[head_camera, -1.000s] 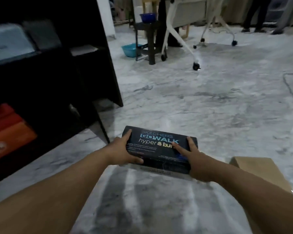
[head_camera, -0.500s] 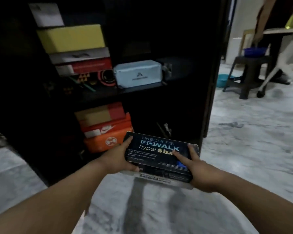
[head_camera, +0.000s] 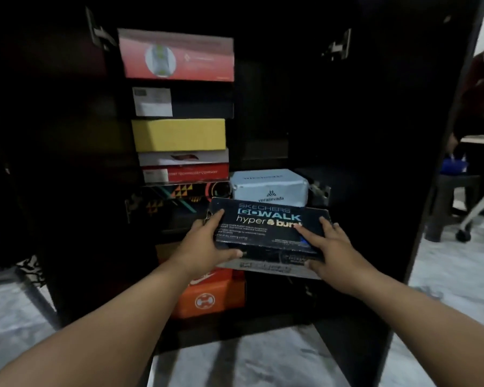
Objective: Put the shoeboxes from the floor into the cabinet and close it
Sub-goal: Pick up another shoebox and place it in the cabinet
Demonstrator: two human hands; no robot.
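my left hand (head_camera: 204,244) and right hand (head_camera: 331,247) gripping black shoebox (head_camera: 266,229) ends, fingers curled round, held before open cabinet (head_camera: 375,135)

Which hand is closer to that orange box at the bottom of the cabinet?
The left hand. It grips the Skechers box's left end just above the orange box; the right hand holds the other end, farther right.

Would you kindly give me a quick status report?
Left hand and right hand grip dark Skechers shoebox. Box held before open black cabinet. Pale blue box just behind.
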